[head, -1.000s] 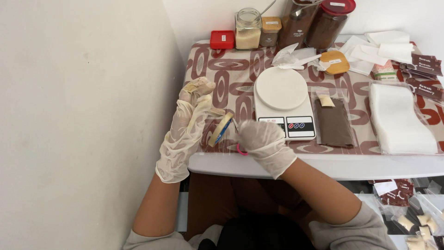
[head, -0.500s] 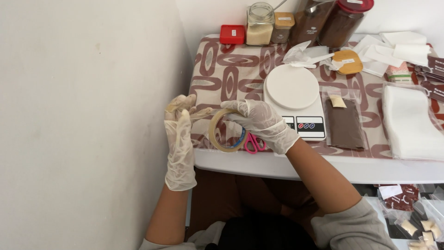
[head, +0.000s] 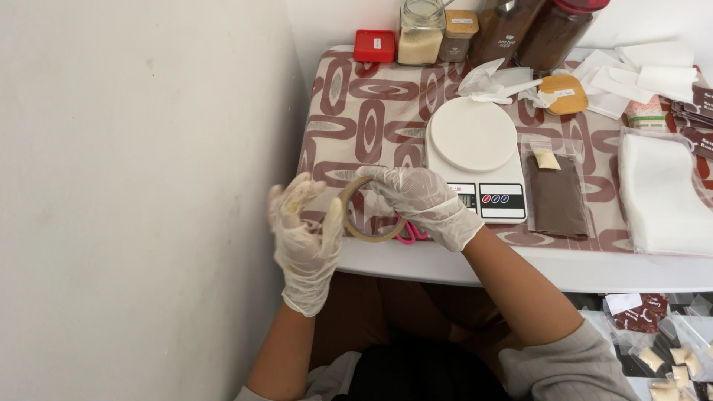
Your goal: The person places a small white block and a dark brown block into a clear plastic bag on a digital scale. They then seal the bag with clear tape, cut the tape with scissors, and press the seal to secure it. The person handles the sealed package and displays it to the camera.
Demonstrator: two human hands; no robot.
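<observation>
Both my hands wear thin clear gloves. My right hand [head: 420,200] grips a roll of tan tape [head: 365,232] by its upper rim, holding it upright just above the near left edge of the table [head: 445,263]. My left hand [head: 304,241] is spread beside the roll, its thumb resting on the roll's left rim and its fingers apart. Pink scissor handles [head: 407,236] lie on the table just behind the roll.
A white kitchen scale [head: 475,148] stands behind my right hand, with a brown filled pouch [head: 558,194] to its right and a stack of clear bags [head: 661,194] further right. Jars [head: 420,33] and a red box [head: 373,46] line the back. A white wall is at left.
My left hand has come away from the tape end and spread open beside the roll. My right hand has kept the roll, shifting slightly. The camera has tilted down.
</observation>
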